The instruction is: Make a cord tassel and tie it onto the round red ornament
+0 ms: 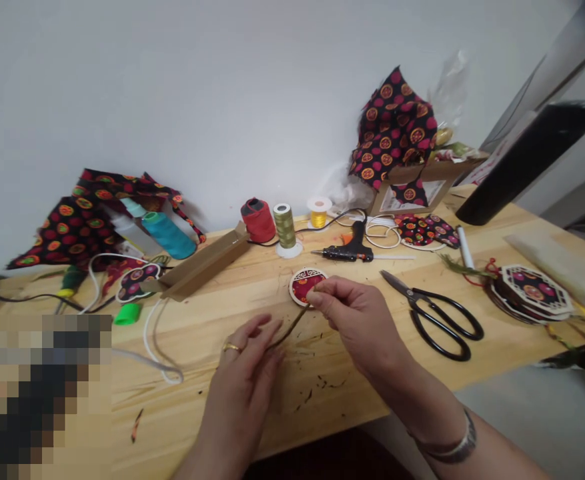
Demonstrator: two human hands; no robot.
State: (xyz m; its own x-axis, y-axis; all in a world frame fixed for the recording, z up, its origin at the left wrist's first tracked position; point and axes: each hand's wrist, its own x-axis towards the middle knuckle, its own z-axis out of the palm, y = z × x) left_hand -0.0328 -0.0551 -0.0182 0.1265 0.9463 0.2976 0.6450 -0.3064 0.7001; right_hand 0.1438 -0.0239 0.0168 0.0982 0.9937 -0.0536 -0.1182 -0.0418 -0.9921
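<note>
Between my two hands runs a thin dark olive cord (pixel 296 321). My right hand (pixel 347 310) pinches one end of it between thumb and fingertips. Lower down, the cord passes into my left hand (pixel 247 363), whose fingers are pressed together around it; a ring is on one finger. Just behind my right fingertips lies a round ornament (pixel 302 285) with a pale fretwork rim and red patterned fabric, partly covered by that hand. Black-handled scissors (pixel 429 313) rest on the wood to the right of my right hand, blades pointing away to the left.
A black glue gun (pixel 349 248) lies behind the ornament, near green thread (pixel 285 227), red thread (pixel 258 220) and yellow cord (pixel 319 215) spools. An open cardboard tray (pixel 207 263) sits left. Stacked octagonal ornaments (pixel 532 293) lie right. Dark scraps (pixel 317 387) dot the table (pixel 182 413).
</note>
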